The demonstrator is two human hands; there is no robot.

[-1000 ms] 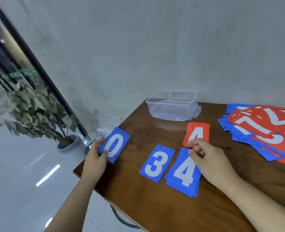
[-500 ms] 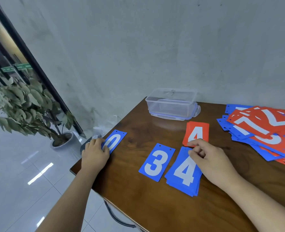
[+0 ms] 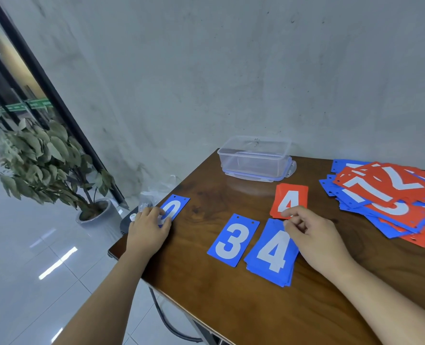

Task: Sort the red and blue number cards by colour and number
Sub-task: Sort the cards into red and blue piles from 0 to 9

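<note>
My left hand [image 3: 148, 229] holds the lower end of a blue 0 card [image 3: 175, 205], which lies flat at the table's left edge. A blue 3 card [image 3: 232, 240] lies in the middle, and a small stack topped by a blue 4 card [image 3: 271, 252] lies beside it. Behind that stack lies a red 4 card [image 3: 291, 197]. My right hand [image 3: 311, 235] rests over the top of the blue 4 stack, fingers curled, with fingertips pinching the red 4 card's near edge. A mixed pile of red and blue cards [image 3: 391, 200] spreads at the right.
A clear plastic box [image 3: 255, 158] stands at the back of the brown wooden table [image 3: 219, 307], against the grey wall. A potted plant [image 3: 47, 165] stands on the tiled floor to the left. The table's left edge is right beside my left hand.
My left hand has lowered the blue 0 card from a raised tilt down flat onto the table's left edge. My right hand has stayed in place.
</note>
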